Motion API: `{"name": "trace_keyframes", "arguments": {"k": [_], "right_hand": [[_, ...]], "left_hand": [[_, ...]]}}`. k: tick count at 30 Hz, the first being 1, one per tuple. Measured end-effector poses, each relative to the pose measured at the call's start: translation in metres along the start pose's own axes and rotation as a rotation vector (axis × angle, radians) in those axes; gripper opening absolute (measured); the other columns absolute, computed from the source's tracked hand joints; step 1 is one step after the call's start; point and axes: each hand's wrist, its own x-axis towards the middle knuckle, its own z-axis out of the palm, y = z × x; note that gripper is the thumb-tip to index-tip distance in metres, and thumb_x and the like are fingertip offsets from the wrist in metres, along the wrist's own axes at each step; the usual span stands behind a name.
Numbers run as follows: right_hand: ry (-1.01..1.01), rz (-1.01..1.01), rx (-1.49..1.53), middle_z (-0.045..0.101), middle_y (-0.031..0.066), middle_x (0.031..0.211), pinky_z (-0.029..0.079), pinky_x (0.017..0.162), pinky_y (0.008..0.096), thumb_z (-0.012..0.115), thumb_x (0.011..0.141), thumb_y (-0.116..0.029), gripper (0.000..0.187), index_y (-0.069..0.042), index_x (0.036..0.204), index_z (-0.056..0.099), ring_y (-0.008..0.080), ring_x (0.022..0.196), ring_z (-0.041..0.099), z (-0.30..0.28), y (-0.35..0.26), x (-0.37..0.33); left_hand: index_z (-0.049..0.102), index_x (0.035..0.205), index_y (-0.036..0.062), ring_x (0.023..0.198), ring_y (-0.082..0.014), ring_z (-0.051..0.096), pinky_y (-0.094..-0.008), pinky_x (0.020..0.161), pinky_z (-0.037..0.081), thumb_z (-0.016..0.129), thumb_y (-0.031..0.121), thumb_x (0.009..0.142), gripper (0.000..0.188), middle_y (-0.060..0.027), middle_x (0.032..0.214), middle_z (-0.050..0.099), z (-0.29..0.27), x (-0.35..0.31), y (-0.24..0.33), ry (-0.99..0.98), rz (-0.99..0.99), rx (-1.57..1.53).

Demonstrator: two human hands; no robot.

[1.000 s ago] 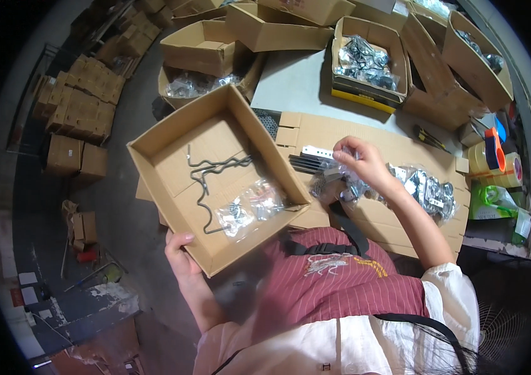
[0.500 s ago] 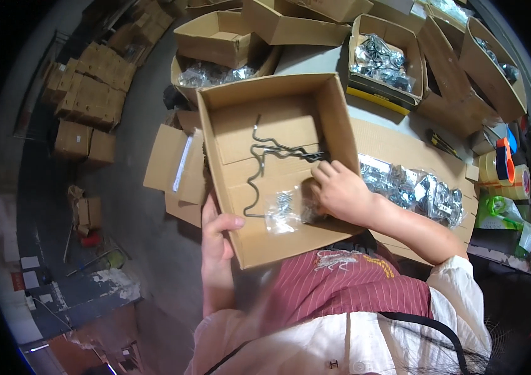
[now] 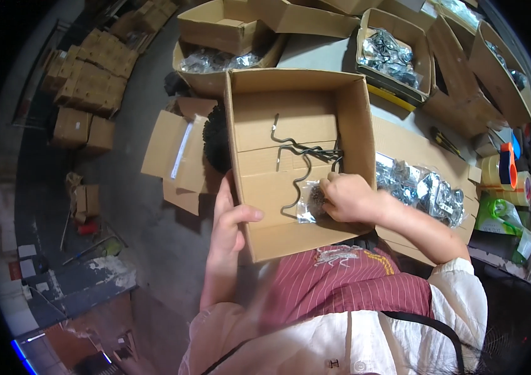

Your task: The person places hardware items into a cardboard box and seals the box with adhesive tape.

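An open cardboard box (image 3: 287, 240) is held tilted toward me at my chest. My left hand (image 3: 231, 222) grips its left wall, thumb over the rim and fingers outside. Inside the box, my right hand (image 3: 352, 199) is closed at a small clear plastic bag (image 3: 307, 203) of small metal parts, its fingertips pinched on the bag's right side. The hand covers part of that bag. Several bent dark metal rods (image 3: 295, 187), wavy like wire hooks, lie across the bottom above and beside the bag.
Clear-bagged metal parts (image 3: 428, 194) lie on flat cardboard to the right. Behind stand a box of bagged parts (image 3: 425, 59) and other open boxes (image 3: 215, 31). Tape rolls (image 3: 496, 172) and pliers (image 3: 445, 144) sit at the right edge. Stacked cartons (image 3: 94, 81) stand far left.
The box and my left hand have shifted right. My right hand now covers more of the small bag, and the rods lie slightly differently.
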Motion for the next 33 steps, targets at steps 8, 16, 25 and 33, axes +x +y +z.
{"name": "trace_keyframes", "arguments": {"k": [8, 16, 25, 33], "right_hand": [[0.119, 0.015, -0.532, 0.062, 0.0111, 0.107, 0.044, 0.089, 0.0336, 0.064, 0.085, -0.019, 0.022, -0.003, 0.098, 0.073, 0.0253, 0.108, 0.055, 0.029, -0.003, -0.023], [0.066, 0.048, 0.327, 0.07, 0.0199, 0.081, 0.056, 0.076, 0.0488, 0.069, 0.082, -0.014, 0.018, -0.003, 0.096, 0.067, 0.042, 0.081, 0.069, -0.027, 0.007, -0.013], [0.019, 0.057, 0.242, 0.072, 0.0197, 0.087, 0.057, 0.079, 0.0493, 0.069, 0.081, -0.01, 0.017, -0.006, 0.096, 0.074, 0.041, 0.085, 0.071, 0.013, 0.004, -0.01], [0.071, -0.126, 0.067, 0.066, 0.0177, 0.1, 0.057, 0.082, 0.0437, 0.07, 0.069, -0.005, 0.011, -0.007, 0.079, 0.075, 0.036, 0.091, 0.067, 0.021, 0.032, 0.006]], "left_hand": [[0.036, 0.152, -0.0015, 0.13, -0.033, 0.056, -0.0384, 0.108, 0.048, 0.064, -0.002, 0.06, 0.096, -0.0196, 0.138, 0.056, 0.006, -0.004, -0.003, 0.048, -0.053, 0.005], [0.037, 0.151, -0.0017, 0.13, -0.0321, 0.056, -0.0374, 0.108, 0.048, 0.065, 0.0, 0.06, 0.096, -0.0186, 0.136, 0.056, 0.007, 0.0, -0.004, 0.055, -0.043, 0.036], [0.036, 0.152, -0.0017, 0.13, -0.0319, 0.055, -0.0373, 0.108, 0.047, 0.065, 0.0, 0.06, 0.095, -0.0187, 0.136, 0.056, 0.013, 0.001, -0.005, 0.048, -0.018, 0.035], [0.035, 0.151, -0.0029, 0.131, -0.0337, 0.055, -0.0376, 0.109, 0.047, 0.064, 0.0, 0.06, 0.096, -0.0199, 0.136, 0.056, 0.017, 0.003, -0.002, 0.042, -0.051, 0.064]]}}
